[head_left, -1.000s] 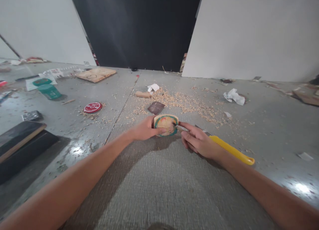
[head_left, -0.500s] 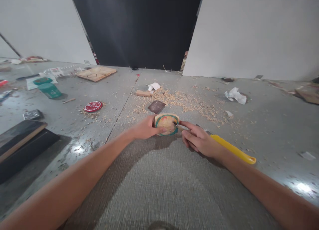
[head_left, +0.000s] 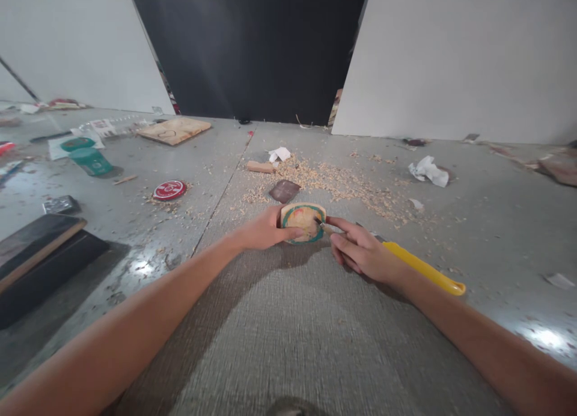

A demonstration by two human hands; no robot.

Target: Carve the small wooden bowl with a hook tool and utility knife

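Note:
My left hand (head_left: pixel 268 228) grips the left side of a small wooden piece (head_left: pixel 303 219), its thumb lying on the face. That piece is pale, with a green painted ring and reddish-orange marks inside it. Between the fingers of my right hand (head_left: pixel 356 247) is a thin paintbrush (head_left: pixel 325 226), its dark tip at the right part of the piece's face. Just beyond the piece, a brown square of what looks like sandpaper (head_left: pixel 284 190) lies flat. Beside my right wrist rests a yellow-handled tool (head_left: pixel 424 267), partly hidden by the hand.
Wood shavings (head_left: pixel 333 181) are scattered ahead, near a small wooden block (head_left: pixel 260 167) and crumpled tissue (head_left: pixel 429 171). To the left are a red round lid (head_left: pixel 169 190), a green cup (head_left: pixel 91 162), a wooden board (head_left: pixel 175 131) and a black box-like object (head_left: pixel 40 272). Upright panels (head_left: pixel 252 49) stand behind.
Hardly anything differs. The view has shifted very slightly; both hands keep their holds, and the brush tip stays at the right part of the piece.

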